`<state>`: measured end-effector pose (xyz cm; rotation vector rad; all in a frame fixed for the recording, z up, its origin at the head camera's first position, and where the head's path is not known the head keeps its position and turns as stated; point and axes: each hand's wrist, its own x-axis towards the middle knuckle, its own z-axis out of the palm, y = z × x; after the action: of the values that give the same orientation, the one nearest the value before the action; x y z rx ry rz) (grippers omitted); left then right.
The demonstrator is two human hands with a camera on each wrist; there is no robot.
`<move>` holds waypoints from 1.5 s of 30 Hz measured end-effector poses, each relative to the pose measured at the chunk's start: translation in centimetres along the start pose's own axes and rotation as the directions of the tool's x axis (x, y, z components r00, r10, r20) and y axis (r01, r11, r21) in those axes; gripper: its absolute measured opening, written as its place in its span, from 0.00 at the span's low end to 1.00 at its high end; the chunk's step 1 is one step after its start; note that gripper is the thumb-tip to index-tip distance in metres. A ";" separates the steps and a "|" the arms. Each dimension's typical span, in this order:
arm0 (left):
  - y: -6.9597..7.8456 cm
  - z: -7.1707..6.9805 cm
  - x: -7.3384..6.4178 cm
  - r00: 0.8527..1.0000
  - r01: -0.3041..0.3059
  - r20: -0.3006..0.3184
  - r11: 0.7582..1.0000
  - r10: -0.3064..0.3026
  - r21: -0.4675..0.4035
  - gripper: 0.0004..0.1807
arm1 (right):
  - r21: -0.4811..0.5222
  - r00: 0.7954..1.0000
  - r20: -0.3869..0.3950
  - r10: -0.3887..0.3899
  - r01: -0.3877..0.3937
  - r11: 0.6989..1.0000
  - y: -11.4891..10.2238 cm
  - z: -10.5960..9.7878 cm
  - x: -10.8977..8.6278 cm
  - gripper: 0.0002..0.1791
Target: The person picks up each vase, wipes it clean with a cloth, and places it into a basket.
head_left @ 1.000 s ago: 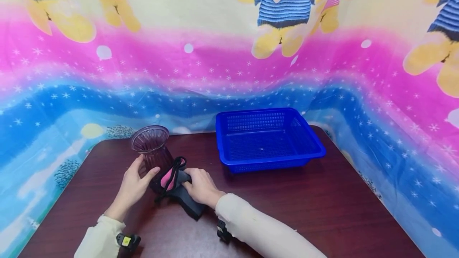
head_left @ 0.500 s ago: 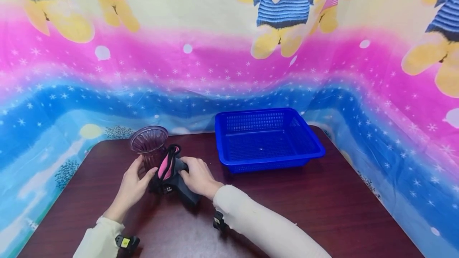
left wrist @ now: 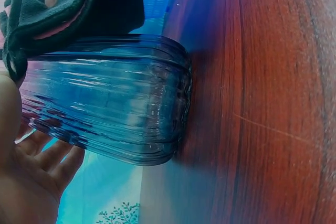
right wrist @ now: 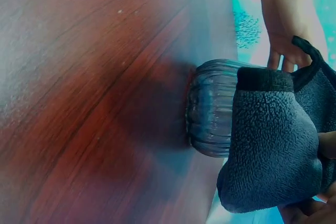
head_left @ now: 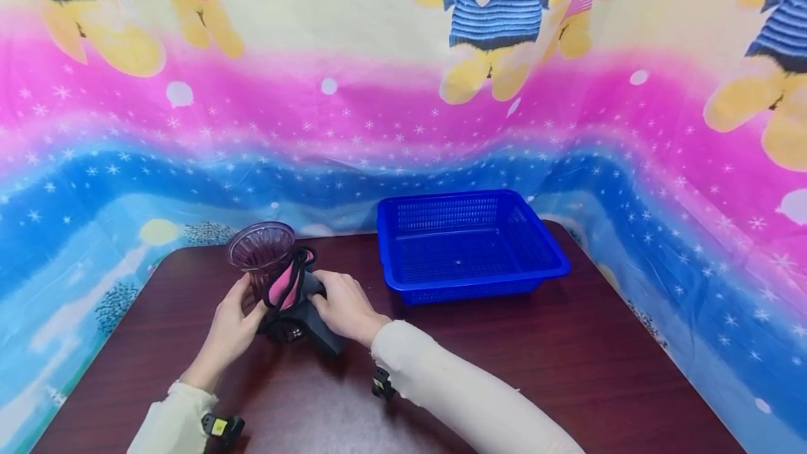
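A purple ribbed glass vase (head_left: pixel 261 249) with a flared rim stands upright at the left of the table. My left hand (head_left: pixel 230 328) holds its side, fingers behind the glass and thumb in front. In my right hand (head_left: pixel 345 307) is a folded cloth (head_left: pixel 320 324), dark grey with a pink part and black edging, which lies against the vase's front right. The left wrist view has the ribbed lower vase (left wrist: pixel 115 98) bare, with the cloth (left wrist: pixel 89 11) along its upper part. From the right wrist, the cloth (right wrist: pixel 270 145) covers much of the vase (right wrist: pixel 210 108).
A blue plastic basket (head_left: pixel 466 294) with perforated walls sits at the back right of the dark red-brown wooden table (head_left: pixel 536 370). Behind the table hangs a printed curtain (head_left: pixel 353 118) with bears and snowflakes.
My right hand has moved the cloth up and leftward along the vase, and the cloth now overlaps more of the glass. The left hand and vase have stayed nearly in place.
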<state>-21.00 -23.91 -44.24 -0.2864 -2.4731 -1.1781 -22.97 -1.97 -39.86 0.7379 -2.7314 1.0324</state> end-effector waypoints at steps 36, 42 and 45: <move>0.3 -0.1 0.1 0.997 0.059 0.056 0.998 -0.058 -0.002 0.39 | -0.152 0.992 0.112 0.057 -0.040 0.988 3.1 3.6 -2.1 0.05; 0.3 -0.1 0.1 0.997 0.050 0.052 0.999 -0.050 0.000 0.38 | -0.116 0.992 0.096 0.082 -0.071 0.991 2.8 3.5 -2.1 0.02; 0.2 -0.1 0.0 0.998 0.048 0.051 0.999 -0.048 0.001 0.38 | -0.095 0.993 0.079 0.091 -0.084 0.992 2.7 3.4 -2.0 0.07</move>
<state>-20.95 -23.88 -44.02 -0.2622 -2.5375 -1.2041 -22.35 -1.65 -44.54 0.6668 -2.8834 0.9053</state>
